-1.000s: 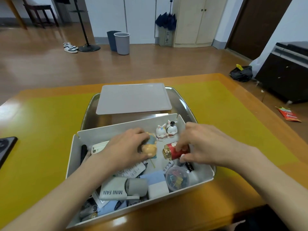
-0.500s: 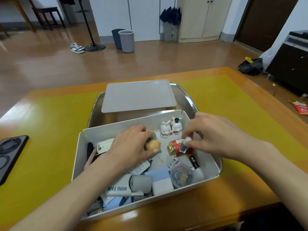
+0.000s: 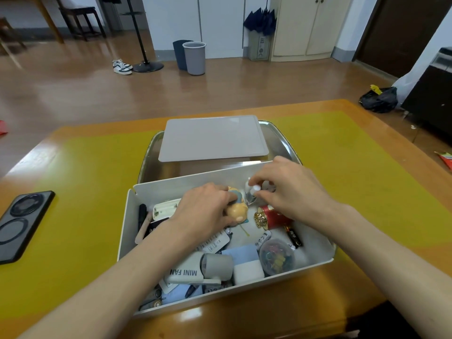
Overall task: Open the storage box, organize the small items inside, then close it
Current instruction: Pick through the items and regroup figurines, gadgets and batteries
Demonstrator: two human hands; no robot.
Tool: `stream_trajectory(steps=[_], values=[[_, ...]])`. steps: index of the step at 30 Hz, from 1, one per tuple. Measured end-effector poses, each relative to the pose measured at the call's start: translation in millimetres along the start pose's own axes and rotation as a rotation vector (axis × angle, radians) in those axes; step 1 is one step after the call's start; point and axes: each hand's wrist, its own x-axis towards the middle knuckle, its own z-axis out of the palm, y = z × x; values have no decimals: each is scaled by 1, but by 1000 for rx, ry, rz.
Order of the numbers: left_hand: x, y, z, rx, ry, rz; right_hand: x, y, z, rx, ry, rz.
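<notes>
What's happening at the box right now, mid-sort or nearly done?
Mid-sort. The box sits open on the table, its lid lying behind it on a metal tray. The left hand grips a small tan figurine inside the box, while the right hand pinches a small clear, white-capped item just above it. A red tube, a mini fan and a tub of clips lie loose in the box. The lid is not yet back on.

Materials: mostly plastic on glossy wood

Storage box (image 3: 318, 250) and lid (image 3: 212, 138): matt white/grey plastic. Tray (image 3: 281, 135): polished reflective metal. Table (image 3: 244, 319): glossy varnished wood, matt yellow mat (image 3: 80, 192) on top. Clip ball (image 3: 276, 256): clear plastic. Phone (image 3: 22, 223): smooth black, semi-gloss.
</notes>
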Motion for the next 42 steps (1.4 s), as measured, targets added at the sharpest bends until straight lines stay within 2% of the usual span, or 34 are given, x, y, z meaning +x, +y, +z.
stream_trajectory(steps=[4,11,17,22,27,30,34,38,42], values=[[-2,-1,0,-1,-2,17,7,-3,21,-114,-66,-60],[-4,-3,0,-13,-12,8,10,-5,33,-156,-28,-85],[-2,-4,-8,-16,-48,-12,4,-3,17,-82,-3,-31],[-1,-7,-28,-76,-152,-74,-8,9,-9,-14,17,20],[-20,-14,-59,-255,-225,-95,-26,12,-14,-138,-196,-106],[-41,-16,-72,-358,-355,-72,-30,9,-8,-301,-303,-203],[-72,-12,-67,-211,-480,-14,-32,10,-9,-338,-341,-196],[-88,-2,-56,-73,-385,76,-33,4,-16,-291,-344,-189],[-93,-5,-65,-106,-254,-3,-33,-16,-20,-29,-280,-119]])
